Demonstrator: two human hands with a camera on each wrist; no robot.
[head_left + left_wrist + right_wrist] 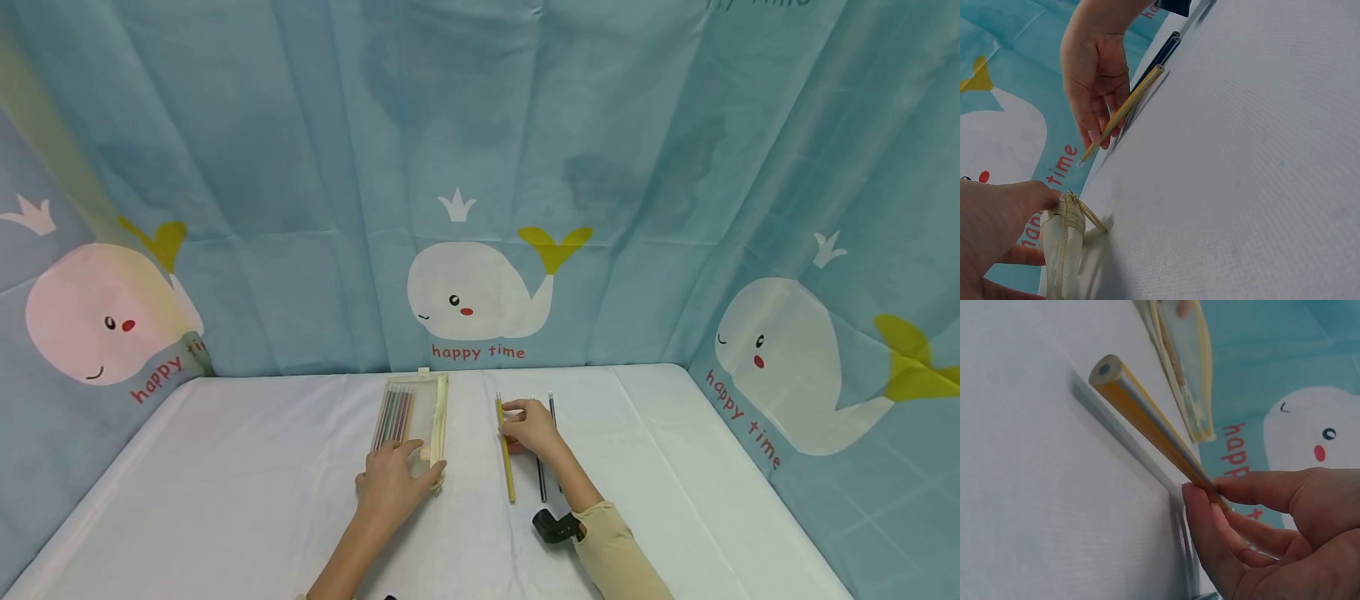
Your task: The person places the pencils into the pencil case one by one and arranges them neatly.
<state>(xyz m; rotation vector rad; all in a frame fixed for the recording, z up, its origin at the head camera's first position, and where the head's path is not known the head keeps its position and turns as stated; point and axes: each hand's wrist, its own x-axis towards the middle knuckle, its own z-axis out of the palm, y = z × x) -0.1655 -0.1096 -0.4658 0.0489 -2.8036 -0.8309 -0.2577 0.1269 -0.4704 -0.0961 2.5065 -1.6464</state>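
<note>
I see two hands at work over the white tablecloth point(675, 500), well apart from each other. The right hand point(531, 429) pinches one yellow pencil point(509, 479) between thumb and fingers. The pencil is a little above the cloth, for its shadow lies separate under it; its blunt end points to the near side. To the right of it are two dark pencils point(542, 479), partly covered by this hand and arm, both lying roughly along the near-far direction.

The left hand point(393, 483) holds one translucent pencil pouch point(441, 408) at the near end, with the thumb on its right edge and fingers over on its left. Inside the pouch, on the left half, several coloured pencils point(392, 417) lie side by side; they are too close together for me to count exactly. So the yellow pencil is between the pouch and the two dark ones.

Behind hangs one blue curtain point(300, 167) with three white whales point(480, 292), placed left, middle and right.
</note>
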